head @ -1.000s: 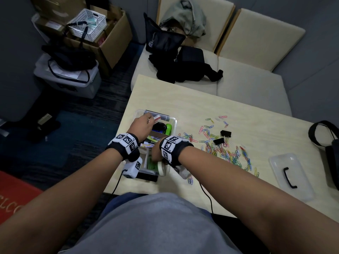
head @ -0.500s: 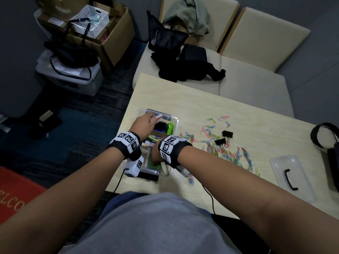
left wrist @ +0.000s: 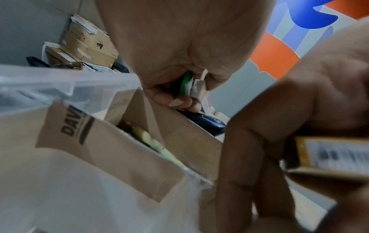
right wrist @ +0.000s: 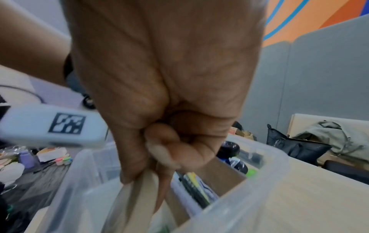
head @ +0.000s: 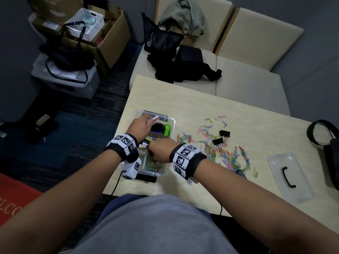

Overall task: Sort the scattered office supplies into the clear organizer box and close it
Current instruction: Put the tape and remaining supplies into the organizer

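Right hand [head: 159, 150]: we see it over the near end of the clear organizer box [head: 166, 169], fingers curled and pinching the top edge of a brown cardboard divider [right wrist: 139, 193] that stands inside.
Left hand [head: 140, 126]: we note it farther along the box, fingers bent around a small red-and-white packet [head: 155, 118] held over the far compartments; from the wrist view a green edge shows in the same grip.
Box contents: we make out pens [right wrist: 196, 189] beside the divider, a green item [head: 167, 129] and a dark rounded object [head: 158, 127] beyond; more we cannot tell.
Box position: it sits open at the near left corner of the pale wooden table [head: 256, 121].
Paper clips [head: 224, 153]: a coloured scatter lies loose on the table just right of the box.
Binder clips [head: 224, 133]: two black ones rest among the far clips.
Lid [head: 289, 177]: clear, black handle up, well apart at the table's right edge.
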The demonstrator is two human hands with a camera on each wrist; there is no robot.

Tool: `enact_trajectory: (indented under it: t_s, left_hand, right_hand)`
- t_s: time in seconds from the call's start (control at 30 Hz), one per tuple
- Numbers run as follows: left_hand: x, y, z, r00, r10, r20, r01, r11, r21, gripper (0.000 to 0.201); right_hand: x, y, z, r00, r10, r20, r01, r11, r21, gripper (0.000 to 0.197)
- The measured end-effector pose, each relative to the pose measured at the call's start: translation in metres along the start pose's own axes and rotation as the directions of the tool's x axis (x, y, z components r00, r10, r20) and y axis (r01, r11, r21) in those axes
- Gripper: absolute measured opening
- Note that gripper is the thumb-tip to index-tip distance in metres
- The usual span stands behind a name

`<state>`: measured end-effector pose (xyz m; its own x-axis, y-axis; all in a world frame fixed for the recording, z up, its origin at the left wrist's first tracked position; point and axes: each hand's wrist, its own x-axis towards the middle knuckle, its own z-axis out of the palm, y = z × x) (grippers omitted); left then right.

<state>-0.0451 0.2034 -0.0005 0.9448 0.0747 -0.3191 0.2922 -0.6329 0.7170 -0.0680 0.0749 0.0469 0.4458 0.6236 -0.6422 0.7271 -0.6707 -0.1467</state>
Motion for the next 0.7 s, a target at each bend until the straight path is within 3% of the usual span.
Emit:
enact_trajectory:
  t_s: [0.37,0.6,0.7]
  left_hand:
    - [-0.001,0.000,0.002,1.000,-0.007,-0.009,0.007,1.000,0.001,0.021]
    - [-0.002,0.001,0.001,1.000,-0.012,-0.001,0.012,1.000,0.001,0.022]
    - [-0.004,0.002,0.000,1.000,-0.012,-0.002,0.012,1.000,-0.008,0.023]
  right_hand:
    - [0.002,-0.016,0.040,0.994,0.036,-0.098,-0.031,0.998,0.055,0.019]
    - [-0.006,-0.015,0.043,0.984,0.007,-0.176,-0.028,0.993,-0.117,0.015]
    - [-0.010,-0.015,0.043,0.974,0.015,-0.227,-0.035,0.996,-0.084,0.014]
